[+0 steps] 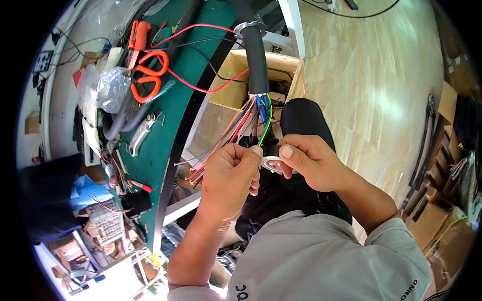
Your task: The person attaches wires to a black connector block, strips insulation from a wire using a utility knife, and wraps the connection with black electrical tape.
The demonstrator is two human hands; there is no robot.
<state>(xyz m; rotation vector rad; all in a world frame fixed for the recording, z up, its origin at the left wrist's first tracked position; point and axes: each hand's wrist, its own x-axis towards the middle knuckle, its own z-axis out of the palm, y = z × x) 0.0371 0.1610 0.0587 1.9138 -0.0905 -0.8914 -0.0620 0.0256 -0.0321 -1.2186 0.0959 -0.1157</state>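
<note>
A thick black sleeved cable hangs down in front of me, and a fan of thin coloured wires comes out of its lower end. My left hand is closed, thumb and forefinger pinched at the lower end of a green-and-yellow wire. Just beside it, my right hand grips a roll of black tape with a pale core. The roll's edge lies close against my left fingertips, which partly hide the joint. Blue wires run down behind the hands into dark parts I cannot make out.
On the green-topped bench at left lie orange-handled scissors, a utility knife and a clear plastic bag. A wooden box stands below the cable. Cardboard boxes and long-handled cutters are at right.
</note>
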